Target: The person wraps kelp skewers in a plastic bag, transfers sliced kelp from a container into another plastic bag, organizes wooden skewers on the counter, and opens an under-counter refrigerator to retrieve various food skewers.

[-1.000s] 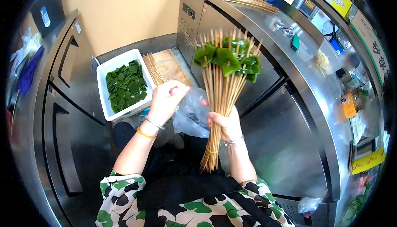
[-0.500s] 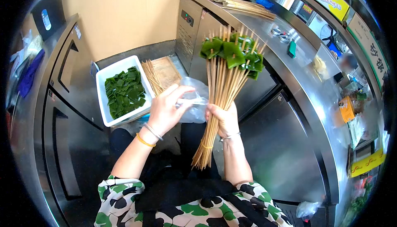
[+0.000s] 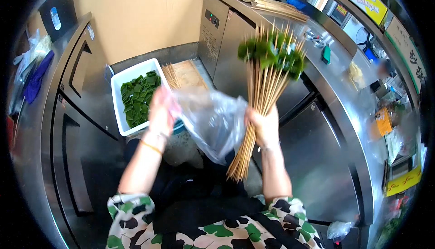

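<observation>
A thick bundle of bamboo skewers (image 3: 262,90) is gripped by my right hand (image 3: 265,129), tilted so the tops lean right. Dark green kelp-like pieces (image 3: 272,54) are threaded near the upper ends. My left hand (image 3: 161,113), blurred by motion, is closed on a clear plastic bag (image 3: 210,122). The bag stretches across to my right hand, where its far edge meets the fingers and bundle. Just beyond my left hand stands a white tub (image 3: 117,97) of loose green pieces (image 3: 136,99).
Loose skewers (image 3: 171,75) lie by a wooden board (image 3: 192,74) behind the tub. Steel cabinets (image 3: 312,167) flank me on both sides. More skewers (image 3: 276,7) and a green box (image 3: 326,55) are on the right counter (image 3: 335,85). A purple cloth (image 3: 38,77) hangs at left.
My left hand has moved left, pulling the bag out wide between my hands. The skewer bundle in my right hand has shifted right, and the view has moved slightly.
</observation>
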The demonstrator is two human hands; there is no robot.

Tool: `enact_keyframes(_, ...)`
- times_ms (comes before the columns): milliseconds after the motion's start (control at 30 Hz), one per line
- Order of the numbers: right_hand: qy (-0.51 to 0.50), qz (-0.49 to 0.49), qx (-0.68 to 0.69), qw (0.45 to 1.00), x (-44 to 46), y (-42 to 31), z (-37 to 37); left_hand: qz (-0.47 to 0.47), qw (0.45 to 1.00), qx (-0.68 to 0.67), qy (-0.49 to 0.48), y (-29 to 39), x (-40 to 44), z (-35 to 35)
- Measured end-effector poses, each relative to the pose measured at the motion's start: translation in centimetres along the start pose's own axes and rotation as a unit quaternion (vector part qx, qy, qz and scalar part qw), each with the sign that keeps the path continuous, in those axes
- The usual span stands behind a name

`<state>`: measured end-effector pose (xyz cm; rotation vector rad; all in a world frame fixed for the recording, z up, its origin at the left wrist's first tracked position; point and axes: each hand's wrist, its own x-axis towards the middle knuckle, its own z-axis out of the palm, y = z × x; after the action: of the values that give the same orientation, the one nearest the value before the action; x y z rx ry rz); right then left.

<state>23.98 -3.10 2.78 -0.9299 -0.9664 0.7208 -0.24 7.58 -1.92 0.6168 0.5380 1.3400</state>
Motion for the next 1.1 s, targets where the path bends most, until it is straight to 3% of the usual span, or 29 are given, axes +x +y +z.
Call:
enact_keyframes(33,-0.004,-0.056,-0.108,0.993,2.1,-0.9,-0.3,0.090,0.992,0.092,0.015,4.3,0.8,3.4)
enact_keyframes(67,-0.010,-0.119,-0.162,0.980,4.2,-3.1,-0.1,0.252,0.947,0.193,-0.044,8.3,1.4,6.2)
enact_keyframes(133,-0.019,-0.227,-0.210,0.951,6.7,-8.6,1.2,0.460,0.792,0.396,-0.067,11.2,0.7,7.4)
enact_keyframes(167,-0.028,-0.272,-0.205,0.940,7.2,-11.8,2.4,0.491,0.708,0.502,-0.073,9.9,0.5,6.5)
enact_keyframes(233,-0.008,-0.311,-0.213,0.926,6.7,-12.0,2.4,0.427,0.602,0.661,-0.138,3.6,-0.8,1.5)
enact_keyframes(267,-0.001,-0.181,-0.318,0.931,4.7,-12.1,2.0,0.362,0.583,0.700,-0.196,0.4,-2.2,-1.0)
enact_keyframes(300,-0.060,-0.175,-0.291,0.939,3.7,-9.2,-0.3,0.295,0.592,0.704,-0.259,-1.3,-4.2,-2.2)
enact_keyframes(367,-0.058,-0.037,-0.326,0.943,0.5,-4.1,-4.3,0.139,0.675,0.619,-0.377,0.5,-8.7,0.0)
enact_keyframes(400,-0.052,0.066,-0.327,0.941,-0.9,-3.4,-5.2,0.122,0.682,0.616,-0.374,2.0,-10.7,1.2)
enact_keyframes(500,-0.006,0.070,-0.336,0.939,-3.8,-3.0,-7.2,-0.085,0.821,0.442,-0.350,5.5,-10.4,4.8)
enact_keyframes(533,0.007,0.052,-0.355,0.933,-4.1,-3.3,-7.8,-0.159,0.868,0.328,-0.336,5.2,-9.9,4.6)
enact_keyframes(633,0.037,0.007,-0.395,0.918,-4.9,-4.7,-8.1,-0.186,0.885,0.315,-0.288,2.3,-8.7,4.1)
enact_keyframes(667,0.038,-0.013,-0.404,0.914,-5.3,-4.7,-8.3,-0.127,0.915,0.269,-0.274,1.0,-9.4,4.0)
enact_keyframes(767,0.060,0.032,-0.399,0.914,-5.9,-5.1,-9.7,-0.178,0.935,0.233,-0.200,-2.1,-8.8,2.7)
enact_keyframes(867,0.072,0.014,-0.387,0.919,-7.4,-7.9,-10.3,-0.207,0.936,0.229,-0.172,-3.3,-9.3,4.1)
enact_keyframes(1000,-0.073,0.186,-0.193,0.961,-12.7,-10.9,-10.6,-0.235,0.938,0.200,-0.157,-4.0,-9.3,4.6)
enact_keyframes(1100,-0.207,0.253,-0.264,0.908,-16.4,-9.3,-12.1,-0.280,0.930,0.193,-0.140,-3.9,-9.4,5.1)
